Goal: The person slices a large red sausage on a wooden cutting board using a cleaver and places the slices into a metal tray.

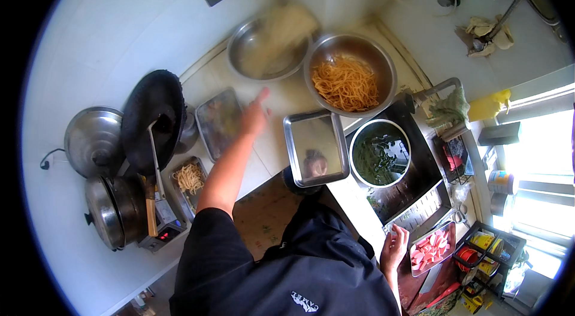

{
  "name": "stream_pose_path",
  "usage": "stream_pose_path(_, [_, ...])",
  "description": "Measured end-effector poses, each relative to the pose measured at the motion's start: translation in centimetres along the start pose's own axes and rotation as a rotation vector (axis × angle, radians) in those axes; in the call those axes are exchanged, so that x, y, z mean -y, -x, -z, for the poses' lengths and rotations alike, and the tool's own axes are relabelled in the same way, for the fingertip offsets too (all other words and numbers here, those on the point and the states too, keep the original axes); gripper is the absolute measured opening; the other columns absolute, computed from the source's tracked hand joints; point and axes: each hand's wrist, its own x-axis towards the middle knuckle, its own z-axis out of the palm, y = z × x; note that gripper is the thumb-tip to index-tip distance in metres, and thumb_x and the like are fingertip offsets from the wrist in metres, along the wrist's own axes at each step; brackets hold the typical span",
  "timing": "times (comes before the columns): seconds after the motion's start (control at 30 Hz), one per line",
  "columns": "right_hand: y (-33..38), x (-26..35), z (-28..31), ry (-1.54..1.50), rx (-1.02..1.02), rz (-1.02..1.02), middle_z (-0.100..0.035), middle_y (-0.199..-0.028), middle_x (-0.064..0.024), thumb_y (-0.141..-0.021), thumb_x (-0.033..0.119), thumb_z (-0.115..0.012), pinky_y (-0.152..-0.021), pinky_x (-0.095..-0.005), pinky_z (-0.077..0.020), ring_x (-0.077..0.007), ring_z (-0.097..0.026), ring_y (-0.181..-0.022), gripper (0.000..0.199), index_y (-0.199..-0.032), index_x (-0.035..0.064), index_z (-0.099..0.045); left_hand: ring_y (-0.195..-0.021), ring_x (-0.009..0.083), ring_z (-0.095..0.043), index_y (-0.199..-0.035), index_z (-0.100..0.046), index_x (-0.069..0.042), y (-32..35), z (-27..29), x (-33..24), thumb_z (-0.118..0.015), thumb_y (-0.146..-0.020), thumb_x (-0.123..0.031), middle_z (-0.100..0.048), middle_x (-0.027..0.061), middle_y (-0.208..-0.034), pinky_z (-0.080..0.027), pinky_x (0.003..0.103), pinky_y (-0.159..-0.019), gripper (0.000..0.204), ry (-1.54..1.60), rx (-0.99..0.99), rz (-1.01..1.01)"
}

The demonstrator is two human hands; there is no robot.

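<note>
1. A blurred clump of pale noodles (286,27) is seen in mid-air just beyond the fingertips of the left hand (254,115), above an empty steel bowl (251,58).
2. The left fingers (262,96) are spread apart and stretched toward that bowl; nothing is gripped.
3. A second steel bowl (383,64), filled with orange-yellow noodles, is found to the right of those fingers, and an empty steel tray (293,154) lies just below and to their right on the tabletop (281,97).
4. The right hand (394,249) is rested low at the tabletop edge, fingers loosely parted, touching a tray of pink sliced meat (432,248).
</note>
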Motion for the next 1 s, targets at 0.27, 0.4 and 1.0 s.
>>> stream_pose_path(0.27, [0.4, 0.0, -0.1, 0.017, 0.045, 0.009, -0.064, -0.121, -0.0128, -0.1, 0.0, -0.067, -0.064, -0.0297, -0.0547, -0.0204, -0.065, -0.08, 0.032, -0.131, 0.005, -0.066, -0.089, 0.0354, -0.077, -0.109, -0.065, 0.001, -5.5, -0.4, -0.1, -0.064, -0.102, -0.009, -0.073, 0.0223, -0.109, -0.063, 0.045, -0.062, 0.012, 0.05, 0.042, 0.238])
stream_pose_path(0.4, [0.5, 0.2, 0.1, 0.007, 0.068, -0.03, -0.064, -0.12, -0.0129, -0.1, 0.0, -0.067, -0.064, -0.0292, -0.0547, -0.0189, -0.065, -0.079, 0.031, -0.13, 0.0049, -0.066, -0.071, 0.0308, -0.077, -0.099, -0.065, 0.0, -5.9, -2.1, 1.0, -0.068, -0.101, -0.012, -0.073, 0.0208, -0.105, -0.06, 0.043, -0.052, 0.013, 0.218, 0.123, 0.337])
stream_pose_path(1.0, [0.2, 0.3, -0.7, 0.021, 0.103, -0.03, -0.066, -0.118, -0.0152, -0.098, 0.002, -0.07, -0.064, -0.0323, -0.0558, -0.0214, -0.065, -0.075, 0.032, -0.129, 0.0058, -0.068, -0.092, 0.0383, -0.074, -0.108, -0.078, -0.009, -7.3, -6.6, 1.0, -0.071, -0.098, -0.028, -0.074, 0.0181, -0.107, -0.06, 0.051, -0.08, 0.022, -0.096, -0.16, 0.245])
